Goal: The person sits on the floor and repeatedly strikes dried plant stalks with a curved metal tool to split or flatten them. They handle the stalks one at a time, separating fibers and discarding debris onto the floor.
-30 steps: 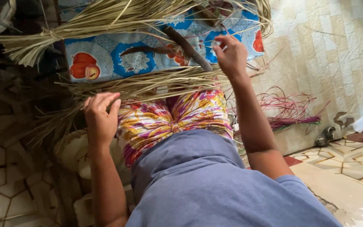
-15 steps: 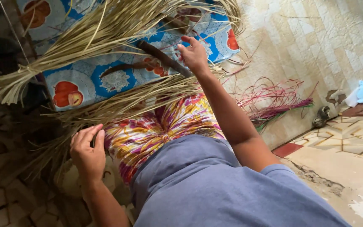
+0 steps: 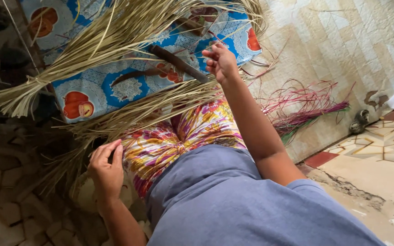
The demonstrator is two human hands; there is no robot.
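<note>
- Closest to the camera, at 6 o'clock, is the person's blue-grey shirt (image 3: 233, 200), and just above it a bright patterned skirt (image 3: 178, 141) over the lap.
- Left hand (image 3: 106, 169) sits at about 8 o'clock, beside the skirt's edge. Fingers curled loosely round thin dry straw strips; can't really tell how tight the hold is.
- Those strips belong to a bundle of straw (image 3: 128, 116) that runs across the lap from 8 o'clock up toward 1 o'clock.
- Right hand (image 3: 220, 61) is up around 12 o'clock, arm stretched out, fingers bent and pinching the far end of that same straw bundle, near as I can see.
- Just past that hand, a dark brown stick (image 3: 178, 64) lies slanted on a blue cloth with fruit prints (image 3: 96, 91).
- A second, bigger straw sheaf (image 3: 92, 45) fans over the cloth, tied end at 9 o'clock.
- Over at 3 o'clock, pink and green dyed strands (image 3: 306, 114) lie on a pale mat (image 3: 343, 45).
- Tiled floor (image 3: 375, 159) at 4 o'clock.
</note>
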